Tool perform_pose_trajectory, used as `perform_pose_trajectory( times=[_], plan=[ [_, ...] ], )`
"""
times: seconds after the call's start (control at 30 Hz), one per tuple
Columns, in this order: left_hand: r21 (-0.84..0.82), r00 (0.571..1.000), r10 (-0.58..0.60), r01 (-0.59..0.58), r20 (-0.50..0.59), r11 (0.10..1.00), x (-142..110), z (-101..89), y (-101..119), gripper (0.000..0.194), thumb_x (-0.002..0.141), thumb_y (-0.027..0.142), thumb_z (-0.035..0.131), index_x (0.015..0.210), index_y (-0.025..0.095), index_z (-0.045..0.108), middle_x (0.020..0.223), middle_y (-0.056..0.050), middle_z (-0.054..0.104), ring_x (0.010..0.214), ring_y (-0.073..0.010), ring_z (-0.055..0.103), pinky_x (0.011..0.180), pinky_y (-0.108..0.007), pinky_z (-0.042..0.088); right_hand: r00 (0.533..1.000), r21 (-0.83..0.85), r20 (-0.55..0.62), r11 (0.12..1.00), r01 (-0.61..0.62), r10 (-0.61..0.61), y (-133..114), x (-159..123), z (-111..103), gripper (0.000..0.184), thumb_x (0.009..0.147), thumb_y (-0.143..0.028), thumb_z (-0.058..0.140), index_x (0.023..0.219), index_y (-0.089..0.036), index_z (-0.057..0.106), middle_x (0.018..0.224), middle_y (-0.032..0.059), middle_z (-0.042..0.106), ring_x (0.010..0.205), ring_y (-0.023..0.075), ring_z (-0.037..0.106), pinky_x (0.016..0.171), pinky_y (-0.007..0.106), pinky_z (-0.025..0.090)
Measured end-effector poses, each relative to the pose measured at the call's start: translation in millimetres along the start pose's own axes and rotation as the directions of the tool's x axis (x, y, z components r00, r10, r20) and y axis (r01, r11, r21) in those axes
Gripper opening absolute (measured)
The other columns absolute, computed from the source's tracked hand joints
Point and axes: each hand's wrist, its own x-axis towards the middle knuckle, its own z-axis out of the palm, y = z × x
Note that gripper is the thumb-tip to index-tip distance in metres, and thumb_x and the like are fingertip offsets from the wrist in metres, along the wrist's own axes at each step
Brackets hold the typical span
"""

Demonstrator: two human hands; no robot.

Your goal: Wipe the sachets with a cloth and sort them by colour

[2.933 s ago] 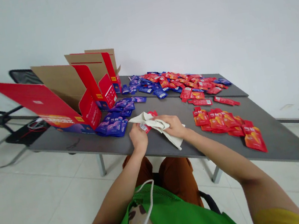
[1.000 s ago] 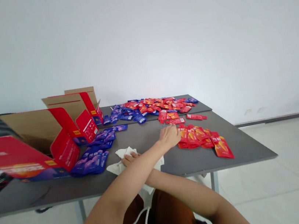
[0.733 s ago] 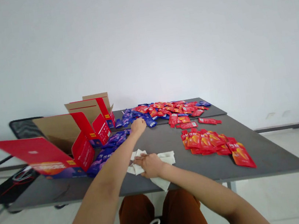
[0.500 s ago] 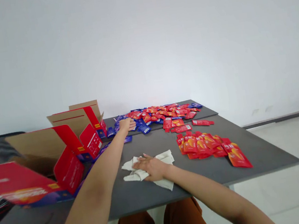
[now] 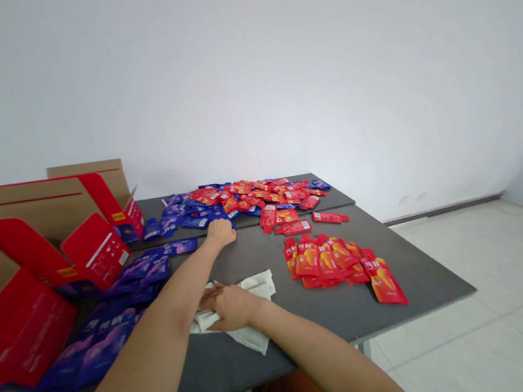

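Note:
My left hand (image 5: 222, 232) reaches across to the near edge of the heap, fingers curled closed at the lower end of a blue-purple pouch (image 5: 218, 214). Its fingertips are hidden behind the hand. On the dark table (image 5: 270, 324), a crumpled white cloth (image 5: 257, 285) lies under my right hand (image 5: 231, 305), whose bent fingers press into its folds. The heap behind mixes red pouches (image 5: 245, 188) with blue-purple ones. To the right, several red-orange pouches (image 5: 321, 259) overlap in a row, printed side up.
Open red cartons (image 5: 97, 251) with brown flaps line the left side of the table. More blue-purple pouches (image 5: 107, 341) lie beside them, partly behind my left forearm. Loose red pouches (image 5: 330, 217) rest between heap and row. A white wall (image 5: 235, 76) rises behind.
The view has turned, so the table contents sit further left and the cartons are partly cut off. My left hand has shifted rightward along the heap. My right hand and cloth have slid left.

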Motion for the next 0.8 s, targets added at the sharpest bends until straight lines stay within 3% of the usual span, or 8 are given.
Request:
perform_pose_trajectory(
  times=[0.17,0.3,0.43,0.6,0.8],
  plan=[
    [-0.004,0.998,0.034,-0.034,0.061,0.999,-14,2.6,-9,0.037,0.077,0.022,0.058,0.107,0.005,0.072,0.113,-0.025,0.067,0.109,-0.0319,0.062,0.097,-0.037,0.045,1.000,0.051,0.019,0.999,-0.002,0.001,2,-1,0,0.063,0.085,-0.038,0.066,0.142,-0.019,0.046,0.139,0.0097,0.057,0.134,0.0225,0.047,0.117,0.038,0.027],
    [-0.001,0.993,0.056,-0.057,0.100,0.998,-38,0.7,-21,0.039,0.079,0.018,0.055,0.112,0.004,0.070,0.114,-0.027,0.066,0.111,-0.0333,0.062,0.097,-0.038,0.045,1.000,0.058,-0.001,0.998,-0.013,0.013,-1,-3,-2,0.056,0.083,-0.032,0.067,0.137,-0.023,0.052,0.135,0.0058,0.060,0.133,0.0213,0.048,0.117,0.038,0.028],
    [-0.045,0.976,0.121,-0.115,0.182,0.992,-74,0.9,-36,0.043,0.077,0.010,0.053,0.118,0.007,0.068,0.117,-0.024,0.067,0.113,-0.0301,0.063,0.096,-0.033,0.046,0.999,0.005,-0.039,1.000,-0.022,0.022,-8,-9,-2,0.050,0.082,-0.026,0.065,0.131,-0.025,0.057,0.127,0.0060,0.065,0.123,0.0207,0.056,0.110,0.036,0.035],
    [-0.142,0.957,0.176,-0.146,0.229,0.979,-128,5.8,-53,0.061,0.080,0.005,0.048,0.140,0.013,0.050,0.136,-0.015,0.058,0.127,-0.0216,0.054,0.102,-0.026,0.040,0.997,-0.089,-0.048,0.994,-0.069,0.065,-18,-19,-6,0.045,0.085,-0.023,0.057,0.129,-0.024,0.057,0.123,0.0064,0.067,0.115,0.0205,0.060,0.102,0.033,0.041],
    [-0.348,0.957,0.217,-0.140,0.193,0.927,-193,7.3,-62,0.055,0.086,0.012,0.047,0.141,0.011,0.049,0.148,-0.013,0.045,0.137,-0.0192,0.043,0.110,-0.026,0.033,0.993,-0.245,0.006,0.963,-0.115,0.120,-34,-30,-34,0.048,0.084,-0.021,0.054,0.131,-0.024,0.056,0.125,0.0085,0.065,0.109,0.0237,0.062,0.093,0.035,0.046]
  ],
)
